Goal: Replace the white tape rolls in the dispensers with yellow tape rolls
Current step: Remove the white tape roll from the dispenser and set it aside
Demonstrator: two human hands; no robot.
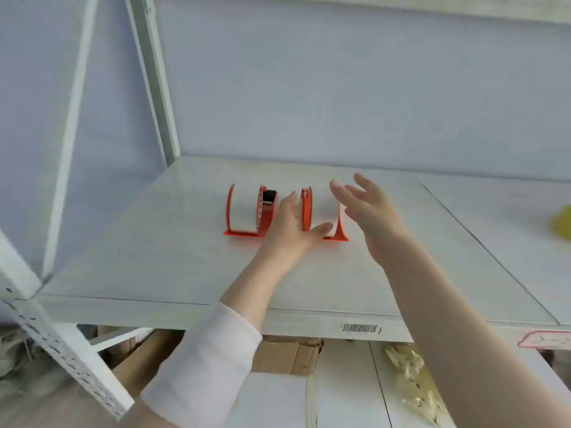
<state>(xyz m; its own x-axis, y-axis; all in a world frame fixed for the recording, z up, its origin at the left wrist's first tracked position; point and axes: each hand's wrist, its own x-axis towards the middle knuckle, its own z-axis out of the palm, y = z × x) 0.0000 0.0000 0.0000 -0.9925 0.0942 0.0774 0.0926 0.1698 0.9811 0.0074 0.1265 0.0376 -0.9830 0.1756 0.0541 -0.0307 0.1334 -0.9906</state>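
Two red tape dispensers stand side by side on a white shelf board (154, 242). The left dispenser (247, 211) carries a white tape roll (244, 208). The right dispenser (307, 208) also carries a white roll (323, 205), partly hidden by my hands. My left hand (290, 227) reaches between the two dispensers, fingers apart, its thumb lying across the right dispenser's base. My right hand (367, 208) hovers just to the right of the right dispenser with fingers spread, holding nothing. A blurred yellow object (562, 223) shows at the right edge.
The shelf's white upright post (154, 81) rises at the back left, and a perforated strut (61, 344) crosses the lower left. A barcode label (360, 328) sits on the shelf's front lip. Cardboard boxes (287, 356) and a clear bag (414, 384) lie on the level below.
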